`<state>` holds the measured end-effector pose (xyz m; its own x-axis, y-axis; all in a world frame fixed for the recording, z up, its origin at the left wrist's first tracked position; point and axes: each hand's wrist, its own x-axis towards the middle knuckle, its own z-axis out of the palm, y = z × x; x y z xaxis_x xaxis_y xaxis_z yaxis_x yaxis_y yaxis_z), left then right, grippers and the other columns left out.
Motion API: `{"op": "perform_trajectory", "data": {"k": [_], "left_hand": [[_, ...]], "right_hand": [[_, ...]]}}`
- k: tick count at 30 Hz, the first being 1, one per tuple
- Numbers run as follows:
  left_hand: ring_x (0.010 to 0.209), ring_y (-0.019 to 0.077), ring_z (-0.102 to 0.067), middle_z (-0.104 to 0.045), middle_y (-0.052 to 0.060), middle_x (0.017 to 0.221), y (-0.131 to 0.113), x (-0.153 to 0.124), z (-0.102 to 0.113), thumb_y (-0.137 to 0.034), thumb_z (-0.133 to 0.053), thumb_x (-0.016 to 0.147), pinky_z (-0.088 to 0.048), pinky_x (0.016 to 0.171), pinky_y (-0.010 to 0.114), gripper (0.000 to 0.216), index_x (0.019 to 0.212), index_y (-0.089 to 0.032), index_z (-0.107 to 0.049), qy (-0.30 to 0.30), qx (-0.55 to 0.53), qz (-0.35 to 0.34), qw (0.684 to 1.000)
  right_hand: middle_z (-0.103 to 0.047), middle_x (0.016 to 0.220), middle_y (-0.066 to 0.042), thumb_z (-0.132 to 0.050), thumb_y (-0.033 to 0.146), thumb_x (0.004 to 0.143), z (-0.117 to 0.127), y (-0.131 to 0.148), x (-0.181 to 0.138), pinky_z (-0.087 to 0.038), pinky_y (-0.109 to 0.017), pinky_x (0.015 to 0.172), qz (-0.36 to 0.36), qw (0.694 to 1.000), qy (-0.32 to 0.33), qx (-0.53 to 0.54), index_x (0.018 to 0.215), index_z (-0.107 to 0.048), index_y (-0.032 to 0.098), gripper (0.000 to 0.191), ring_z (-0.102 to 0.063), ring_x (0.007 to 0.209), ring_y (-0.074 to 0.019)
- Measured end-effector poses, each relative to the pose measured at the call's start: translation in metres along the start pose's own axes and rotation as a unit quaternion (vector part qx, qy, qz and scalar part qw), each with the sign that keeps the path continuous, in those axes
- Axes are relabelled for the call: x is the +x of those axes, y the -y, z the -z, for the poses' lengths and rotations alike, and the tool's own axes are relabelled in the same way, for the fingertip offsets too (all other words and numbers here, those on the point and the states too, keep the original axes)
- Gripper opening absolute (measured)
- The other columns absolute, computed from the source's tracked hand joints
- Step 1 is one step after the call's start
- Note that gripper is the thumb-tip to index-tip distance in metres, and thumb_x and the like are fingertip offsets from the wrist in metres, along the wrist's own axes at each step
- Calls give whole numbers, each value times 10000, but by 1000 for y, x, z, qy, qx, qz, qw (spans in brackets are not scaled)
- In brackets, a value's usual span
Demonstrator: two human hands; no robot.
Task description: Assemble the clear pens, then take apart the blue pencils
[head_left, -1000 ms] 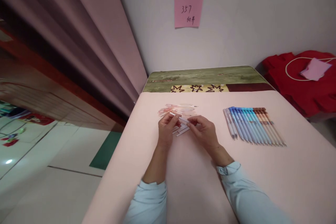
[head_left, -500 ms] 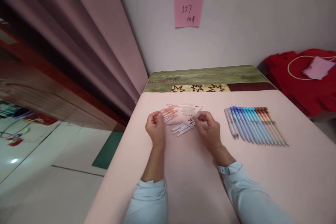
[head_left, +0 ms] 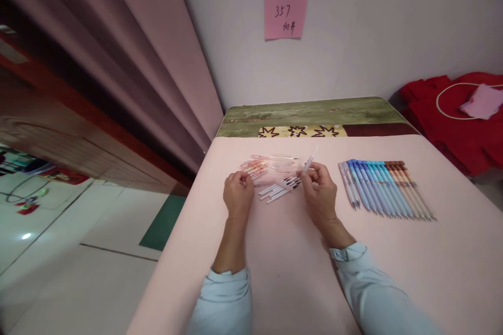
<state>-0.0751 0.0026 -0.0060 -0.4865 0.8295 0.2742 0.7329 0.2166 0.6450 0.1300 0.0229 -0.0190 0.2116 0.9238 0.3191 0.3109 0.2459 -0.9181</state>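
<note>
In the head view, my right hand [head_left: 320, 191] pinches a slim, translucent whitish pen part [head_left: 310, 161] between thumb and fingers, its pointed end tilted up and away. My left hand [head_left: 239, 193] has its fingers curled together at the near left edge of a pile of clear pen barrels with pink-orange prints [head_left: 255, 166]; whatever is in those fingers is hidden. Between the hands lie several white pen refills [head_left: 275, 192] with dark ends, side by side at a slant. Behind them, more clear pen parts [head_left: 283, 166] lie loosely.
A row of pens [head_left: 385, 188] in grey, blue, turquoise and brown lies to the right on the pink table cover [head_left: 283, 272]. Beyond the cover shows a green wood-patterned strip [head_left: 306, 111]. Red cloth [head_left: 428, 125] is at far right, a mauve curtain [head_left: 157, 36] at left.
My right hand has drawn slightly right and away from the left one, and the pen part in it now points more upward. My left hand has shifted a little right and nearer.
</note>
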Motion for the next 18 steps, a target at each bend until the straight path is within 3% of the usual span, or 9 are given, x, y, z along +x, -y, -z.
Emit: {"op": "perform_trajectory", "data": {"k": [3, 9, 13, 18], "left_hand": [[812, 192, -554, -619, 29, 813, 1, 1, -1, -208, -572, 812, -407, 693, 285, 81, 748, -220, -620, -11, -24, 3, 1000], [773, 168, -571, -630, 20, 797, -4, -1, -7, -225, -596, 815, -429, 701, 271, 63, 776, -215, -644, -9, -79, -62, 995], [762, 161, -573, -634, 8, 772, -10, -4, -3, -213, -634, 775, -425, 687, 259, 26, 759, -220, -654, 95, -79, -108, 986], [763, 173, -576, -659, 5, 765, -19, -11, 7, -204, -679, 721, -377, 637, 261, 33, 715, -226, -656, 194, 20, -80, 978]], "right_hand": [[-746, 893, -43, -590, 381, 898, 0, 0, 0, -509, -273, 649, -1, 1000, -12, 8, 1058, -583, 214, 231, -692, 784, -195], [-723, 892, -49, -633, 387, 859, 0, -1, 2, -523, -296, 726, 9, 999, -28, 15, 972, -617, 211, 210, -675, 817, -195], [-711, 840, -35, -645, 390, 842, 1, -1, 3, -505, -263, 630, -8, 1000, -27, 6, 983, -634, 207, 232, -652, 748, -181], [-739, 850, -39, -643, 385, 844, 1, -1, 5, -532, -287, 686, -16, 1000, -5, 12, 1004, -673, 205, 243, -671, 728, -179]]}}
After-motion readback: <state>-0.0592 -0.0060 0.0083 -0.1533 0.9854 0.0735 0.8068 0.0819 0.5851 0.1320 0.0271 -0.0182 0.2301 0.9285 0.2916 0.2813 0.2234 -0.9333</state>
